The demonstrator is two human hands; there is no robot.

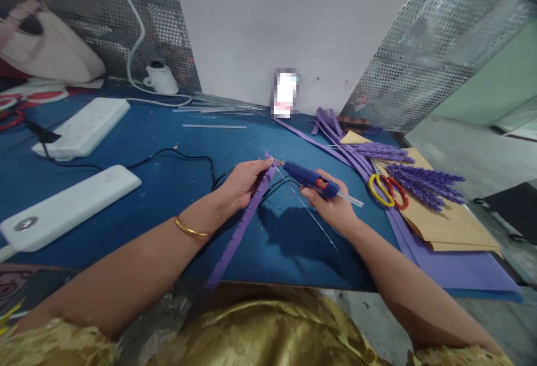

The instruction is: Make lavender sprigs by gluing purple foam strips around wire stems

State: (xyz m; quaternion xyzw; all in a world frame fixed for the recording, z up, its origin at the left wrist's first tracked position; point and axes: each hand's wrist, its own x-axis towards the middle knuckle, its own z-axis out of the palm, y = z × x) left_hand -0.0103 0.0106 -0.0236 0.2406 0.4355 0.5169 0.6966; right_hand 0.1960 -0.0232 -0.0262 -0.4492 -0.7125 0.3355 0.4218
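Note:
Between the thumb and fingers of my left hand [241, 183] is the top end of a fringed purple paper strip [241, 229]. The strip hangs down past the table's front edge. A thin wire [314, 216] slants from that pinched end down to the right. My right hand [331, 201] is wrapped round a blue hot glue gun [302, 176], with a clear glue stick [352, 200] poking out of its back. The gun's nozzle is at the strip's top end; whether it touches cannot be made out.
Finished purple flower sprigs [423, 178], scissors [388, 189] and brown paper [453, 226] lie at the right, over purple sheets [470, 271]. Clear glue sticks [222, 103] lie at the back. A power strip [84, 128], a white device [71, 206] and a black cord [184, 150] occupy the left.

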